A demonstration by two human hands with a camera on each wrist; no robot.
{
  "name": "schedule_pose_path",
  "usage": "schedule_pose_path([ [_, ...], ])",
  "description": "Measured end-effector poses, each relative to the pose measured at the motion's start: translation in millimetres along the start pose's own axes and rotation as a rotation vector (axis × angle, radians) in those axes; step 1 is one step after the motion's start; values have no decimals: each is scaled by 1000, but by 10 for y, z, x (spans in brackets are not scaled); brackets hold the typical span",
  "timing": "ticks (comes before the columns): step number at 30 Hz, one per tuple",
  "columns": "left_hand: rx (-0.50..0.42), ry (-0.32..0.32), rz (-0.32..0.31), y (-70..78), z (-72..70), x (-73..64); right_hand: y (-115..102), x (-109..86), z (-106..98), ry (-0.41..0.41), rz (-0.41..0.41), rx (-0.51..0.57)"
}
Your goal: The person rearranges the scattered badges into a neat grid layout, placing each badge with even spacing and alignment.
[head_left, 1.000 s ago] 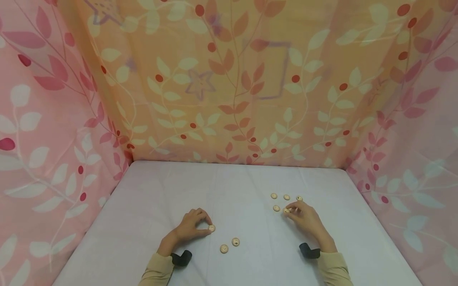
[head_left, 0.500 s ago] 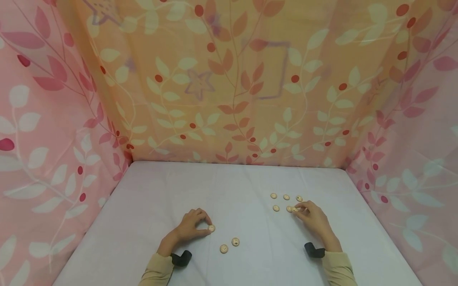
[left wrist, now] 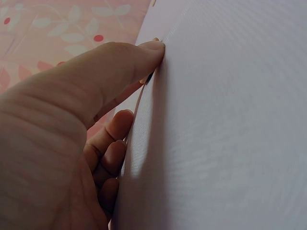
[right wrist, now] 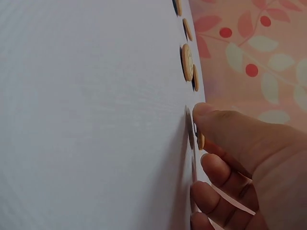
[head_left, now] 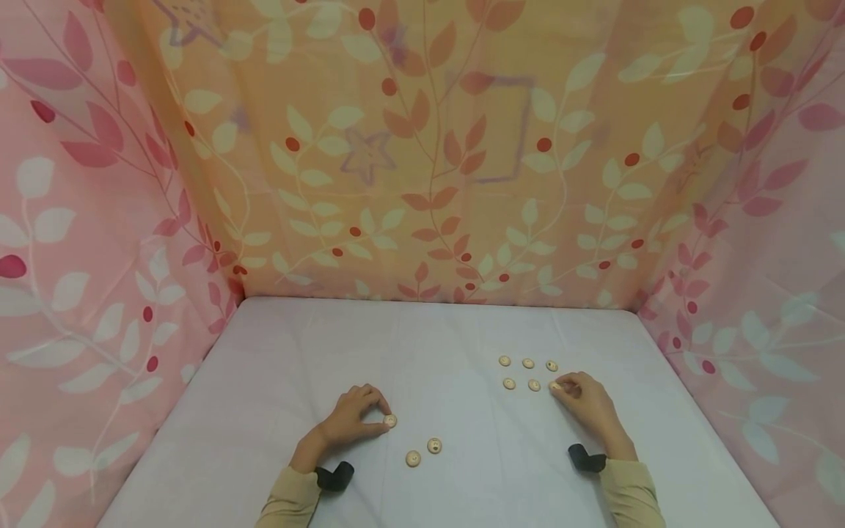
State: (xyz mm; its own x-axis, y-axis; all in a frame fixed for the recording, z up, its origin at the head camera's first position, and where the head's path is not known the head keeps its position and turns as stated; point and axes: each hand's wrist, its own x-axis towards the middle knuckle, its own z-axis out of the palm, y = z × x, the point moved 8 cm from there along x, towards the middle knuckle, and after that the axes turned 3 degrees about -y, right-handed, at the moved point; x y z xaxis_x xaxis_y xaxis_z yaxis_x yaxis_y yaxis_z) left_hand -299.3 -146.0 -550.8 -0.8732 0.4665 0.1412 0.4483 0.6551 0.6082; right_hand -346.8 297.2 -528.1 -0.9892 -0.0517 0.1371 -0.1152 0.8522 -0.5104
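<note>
My left hand pinches a small round wooden disc between thumb and forefinger, low at the table's left middle. In the left wrist view my left thumb mostly covers that disc. On the right, my right hand pinches another wooden disc at the right end of a front row, close over the cloth. Beside it in that row lie a disc and a second disc. Behind them is a back row with a left disc, a middle disc and a right disc.
Two loose discs lie between the hands: a left one and a right one, both with dark markings. A white cloth covers the table. Patterned curtains enclose its back and sides.
My right hand has moved right, leaving one disc in the front row's middle and bringing another to that row's right end. The left hand has stayed in place with its disc.
</note>
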Motion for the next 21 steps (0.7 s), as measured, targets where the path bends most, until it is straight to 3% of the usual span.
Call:
schedule_pose_path([
  [9,17,22,32,26,-17,-5,90,52,10,6,-2,9],
  [21,2,10,15,2,6,1,53,36,-16,-2,3,9],
])
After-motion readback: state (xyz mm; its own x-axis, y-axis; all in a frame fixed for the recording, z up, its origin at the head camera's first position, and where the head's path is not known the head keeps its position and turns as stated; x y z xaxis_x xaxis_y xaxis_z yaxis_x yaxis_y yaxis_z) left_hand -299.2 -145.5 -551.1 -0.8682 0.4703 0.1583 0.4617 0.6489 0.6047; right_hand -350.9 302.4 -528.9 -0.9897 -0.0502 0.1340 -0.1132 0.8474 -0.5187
